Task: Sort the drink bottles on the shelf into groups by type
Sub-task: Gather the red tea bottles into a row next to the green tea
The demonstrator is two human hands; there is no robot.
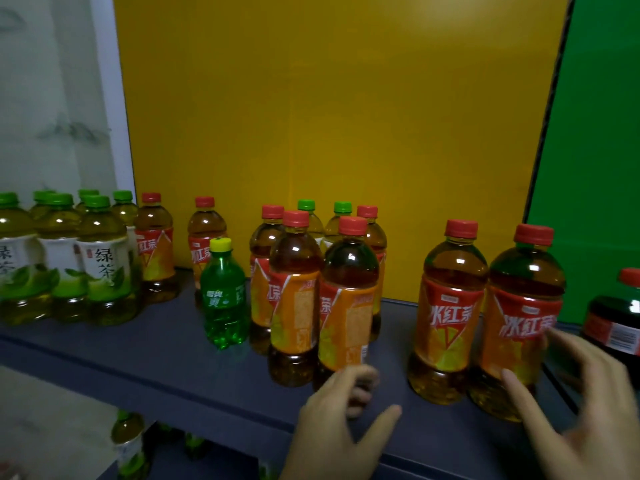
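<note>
Several green-capped green tea bottles (100, 258) stand grouped at the shelf's left end. Red-capped iced tea bottles with orange labels stand in the middle (294, 296) and at the right (450, 313). A small green soda bottle (223, 296) with a yellow cap stands between the groups. Two green-capped bottles (341, 220) show behind the middle cluster. My left hand (332, 410) hovers with loosely curled fingers in front of an iced tea bottle (346, 306), holding nothing. My right hand (581, 393) has spread fingers beside the rightmost iced tea bottle (523, 320), thumb at its front.
A dark cola bottle (616, 320) with a red cap stands at the far right. The grey shelf (156, 355) has a yellow back panel (329, 116). More green tea bottles (128, 441) stand on the lower shelf.
</note>
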